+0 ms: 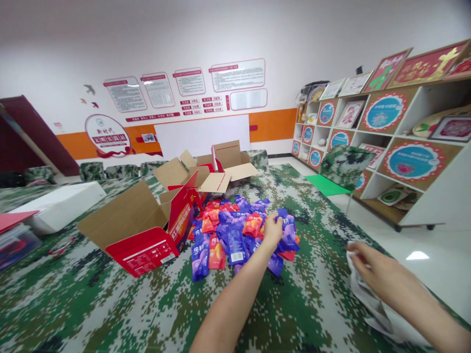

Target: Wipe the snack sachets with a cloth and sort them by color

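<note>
My left hand (273, 230) reaches to the right side of a pile of small pouches and has its fingers closed on a purple pouch (289, 233), which stands tilted up. The pile mixes purple pouches (235, 242) and red pouches (217, 252), all with white lettering. At the right edge of the table, my right hand (371, 267) is closed on the upper rim of a crumpled white bag (379, 311). The bag hangs slack below the fingers, and its inside is hidden.
Open red cartons (147, 250) stand left of and behind the pile, flaps spread. A camouflage cloth covers the table (128, 314). A white foam box (61, 206) and a clear plastic bin (18, 245) are at the left. A camouflage-backed chair (346, 166) and shelves (423, 181) stand at the right.
</note>
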Action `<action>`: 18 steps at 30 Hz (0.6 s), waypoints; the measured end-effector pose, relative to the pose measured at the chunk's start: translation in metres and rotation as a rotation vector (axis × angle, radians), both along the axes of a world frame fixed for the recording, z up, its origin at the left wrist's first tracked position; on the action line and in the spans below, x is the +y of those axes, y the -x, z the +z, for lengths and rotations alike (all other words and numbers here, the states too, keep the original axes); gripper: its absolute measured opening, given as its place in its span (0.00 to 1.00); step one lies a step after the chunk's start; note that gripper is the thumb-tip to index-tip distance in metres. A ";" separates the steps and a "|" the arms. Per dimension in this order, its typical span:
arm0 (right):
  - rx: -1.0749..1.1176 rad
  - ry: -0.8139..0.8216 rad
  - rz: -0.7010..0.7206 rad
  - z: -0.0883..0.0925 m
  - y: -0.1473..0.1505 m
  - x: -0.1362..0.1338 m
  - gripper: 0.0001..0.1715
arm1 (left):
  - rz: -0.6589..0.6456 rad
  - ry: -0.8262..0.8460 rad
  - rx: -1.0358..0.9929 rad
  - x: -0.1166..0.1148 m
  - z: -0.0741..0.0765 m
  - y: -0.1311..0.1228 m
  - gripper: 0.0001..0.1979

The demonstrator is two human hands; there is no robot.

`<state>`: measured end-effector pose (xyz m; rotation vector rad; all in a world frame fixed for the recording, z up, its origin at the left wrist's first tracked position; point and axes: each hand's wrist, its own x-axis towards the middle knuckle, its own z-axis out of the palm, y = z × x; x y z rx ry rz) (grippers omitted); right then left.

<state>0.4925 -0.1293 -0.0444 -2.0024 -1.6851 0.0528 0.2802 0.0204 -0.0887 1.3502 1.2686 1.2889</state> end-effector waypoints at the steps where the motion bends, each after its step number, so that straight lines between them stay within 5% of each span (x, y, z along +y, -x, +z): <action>1: 0.118 0.024 0.088 0.004 0.023 0.017 0.18 | -0.006 -0.015 0.007 0.000 0.001 0.000 0.10; 5: 0.690 0.167 0.256 -0.007 0.086 0.080 0.25 | 0.004 -0.043 0.042 -0.003 0.006 -0.001 0.10; 10: 1.282 0.146 0.317 -0.038 0.102 0.110 0.22 | 0.055 -0.051 -0.091 -0.012 0.003 -0.012 0.11; 14: 1.386 0.060 0.242 -0.057 0.109 0.112 0.24 | 0.115 -0.042 0.048 -0.025 0.002 -0.021 0.13; 18: 1.199 -0.117 0.173 -0.063 0.112 0.114 0.27 | 0.131 -0.013 0.244 -0.033 0.008 -0.022 0.10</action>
